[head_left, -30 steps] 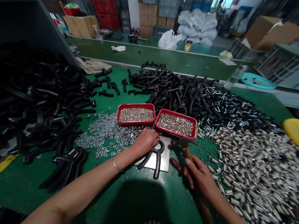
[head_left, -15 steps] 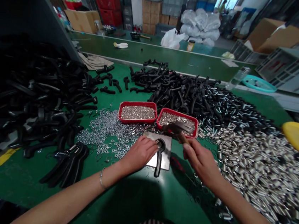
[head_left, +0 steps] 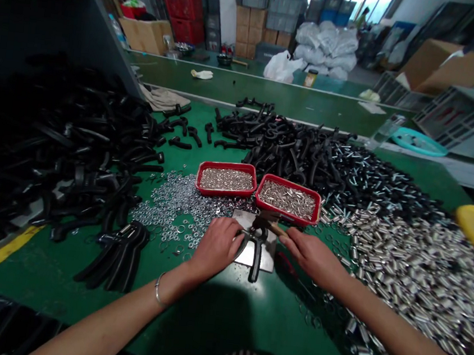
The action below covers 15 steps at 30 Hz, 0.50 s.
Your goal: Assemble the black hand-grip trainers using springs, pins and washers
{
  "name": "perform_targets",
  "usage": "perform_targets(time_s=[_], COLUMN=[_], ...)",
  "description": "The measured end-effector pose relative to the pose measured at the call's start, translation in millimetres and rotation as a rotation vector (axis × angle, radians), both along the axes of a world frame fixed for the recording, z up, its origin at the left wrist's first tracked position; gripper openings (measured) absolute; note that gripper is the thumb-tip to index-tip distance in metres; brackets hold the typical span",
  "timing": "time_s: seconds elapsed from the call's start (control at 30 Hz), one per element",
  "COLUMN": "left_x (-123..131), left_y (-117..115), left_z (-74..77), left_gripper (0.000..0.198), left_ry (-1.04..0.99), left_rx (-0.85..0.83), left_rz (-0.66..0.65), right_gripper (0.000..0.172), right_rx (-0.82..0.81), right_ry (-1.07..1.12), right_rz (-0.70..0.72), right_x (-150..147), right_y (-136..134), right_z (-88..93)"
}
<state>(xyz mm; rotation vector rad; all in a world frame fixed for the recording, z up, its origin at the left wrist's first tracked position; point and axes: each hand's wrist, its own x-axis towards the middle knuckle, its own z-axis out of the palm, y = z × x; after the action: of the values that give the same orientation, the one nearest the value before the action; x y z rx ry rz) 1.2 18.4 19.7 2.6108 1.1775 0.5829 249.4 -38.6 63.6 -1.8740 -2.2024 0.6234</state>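
My right hand (head_left: 313,257) is wrapped round the wooden grip of a hammer (head_left: 277,228). The hammer's head is down over the top end of a curved black handle (head_left: 256,261), and whether they touch cannot be made out. That handle lies on a square metal plate (head_left: 269,254), its lower end overhanging the near edge. My left hand (head_left: 218,246), closed, pinches the upper part of the black piece from the left, and a second black arm shows beside the thumb. Its fingertips are partly hidden.
Behind the plate stand two red trays (head_left: 198,187) of small metal pins. Loose nuts and rings (head_left: 174,210) spread to the left, beside a stack of black handles (head_left: 120,258). Metal sleeves (head_left: 413,269) heap up on the right. Black handles (head_left: 291,146) pile behind, and more spill from a grey bin (head_left: 87,26).
My right hand has swung the hammer down from above the right tray onto the black piece. A second black arm now shows beside my left thumb. The view has shifted slightly.
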Motion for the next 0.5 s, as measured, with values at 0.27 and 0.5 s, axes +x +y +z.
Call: perform_targets(time_s=[0.27, 0.5], left_x=[13, -101], left_y=[-26, -27], left_z=[0.2, 34.9], left_gripper=[0.023, 0.019], left_ry=[0.331, 0.212], left_rx=[-0.163, -0.056], left_rz=[0.116, 0.369], right_gripper=[0.043, 0.051], right_rx=[-0.285, -0.153], right_ry=[0.215, 0.288], right_rz=[-0.069, -0.352], right_x=[9, 68], right_y=[-21, -60], right_z=[-19.2, -49.3])
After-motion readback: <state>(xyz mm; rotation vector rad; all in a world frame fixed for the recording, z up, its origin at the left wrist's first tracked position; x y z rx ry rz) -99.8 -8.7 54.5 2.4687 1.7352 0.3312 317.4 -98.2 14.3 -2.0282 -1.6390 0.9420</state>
